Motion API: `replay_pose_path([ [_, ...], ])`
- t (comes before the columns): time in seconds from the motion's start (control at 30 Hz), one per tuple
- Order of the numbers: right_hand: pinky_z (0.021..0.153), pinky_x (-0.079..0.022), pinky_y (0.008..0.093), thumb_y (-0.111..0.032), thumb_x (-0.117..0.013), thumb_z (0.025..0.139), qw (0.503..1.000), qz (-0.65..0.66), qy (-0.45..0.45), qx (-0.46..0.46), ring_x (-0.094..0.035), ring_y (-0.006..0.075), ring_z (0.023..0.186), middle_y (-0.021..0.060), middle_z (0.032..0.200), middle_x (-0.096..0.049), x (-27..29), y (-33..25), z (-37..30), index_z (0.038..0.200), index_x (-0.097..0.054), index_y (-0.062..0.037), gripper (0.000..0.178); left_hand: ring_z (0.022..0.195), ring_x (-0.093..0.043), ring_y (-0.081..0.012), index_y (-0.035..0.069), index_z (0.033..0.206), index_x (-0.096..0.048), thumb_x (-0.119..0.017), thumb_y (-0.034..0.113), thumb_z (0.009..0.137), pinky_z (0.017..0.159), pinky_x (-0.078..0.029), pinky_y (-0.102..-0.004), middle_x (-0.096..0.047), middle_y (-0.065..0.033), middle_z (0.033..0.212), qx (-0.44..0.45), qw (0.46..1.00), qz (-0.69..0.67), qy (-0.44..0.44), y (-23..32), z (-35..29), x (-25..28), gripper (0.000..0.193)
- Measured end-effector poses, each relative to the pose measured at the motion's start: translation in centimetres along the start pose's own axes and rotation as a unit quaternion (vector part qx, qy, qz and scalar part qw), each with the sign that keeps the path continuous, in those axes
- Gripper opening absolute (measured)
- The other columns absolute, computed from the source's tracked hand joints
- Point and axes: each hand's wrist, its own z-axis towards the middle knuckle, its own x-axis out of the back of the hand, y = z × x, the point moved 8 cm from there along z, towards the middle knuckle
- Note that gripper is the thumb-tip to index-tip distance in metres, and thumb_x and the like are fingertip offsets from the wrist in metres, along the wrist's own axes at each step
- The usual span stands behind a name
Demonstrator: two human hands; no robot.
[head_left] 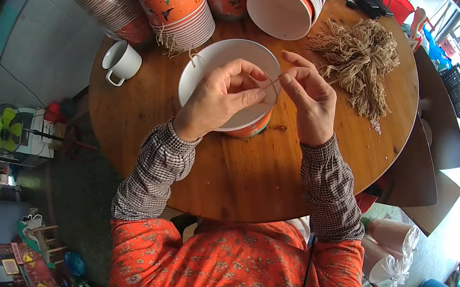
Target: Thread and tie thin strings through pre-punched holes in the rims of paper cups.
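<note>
Over the mouth of a white paper bucket (191, 83) with an orange printed outside, both my hands are raised close together. A thin beige cord (273, 83) runs between my fingertips. My left hand (221, 96) pinches it between thumb and forefinger. My right hand (311, 102) pinches it from the other side, its other fingers loosely curled. A short loop of cord (195, 57) shows at the bucket's far left rim; whether it is the same piece, I cannot tell. To the right lies a heap of cut beige cords (362, 62).
Stacked orange buckets (184, 24) stand along the table's far left, with cords hanging off one stack. Another stack (282, 11) lies tilted at the back. A white enamel mug (123, 61) sits at the left of the round wooden table (236, 185). Cardboard (413, 167) leans at the right.
</note>
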Motion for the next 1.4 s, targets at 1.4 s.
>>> replay_pose_path([
  [1.4,0.090,-0.045,0.0324,-0.001,-0.067,0.081,0.950,-0.253,0.084,0.161,-0.058,0.0208,0.099,0.0101,0.099,-0.066,0.0,-2.4,-0.8,0.086,-0.063,-0.0011,0.007,0.075,-0.065,-0.0142,-0.005,0.089,-0.062,-0.061,0.012,0.083,0.071,-0.052,-0.0277,-0.067,-0.0111,0.079,0.025,0.984,0.153,-0.092,-0.3,1.8,-1.5,0.018],
])
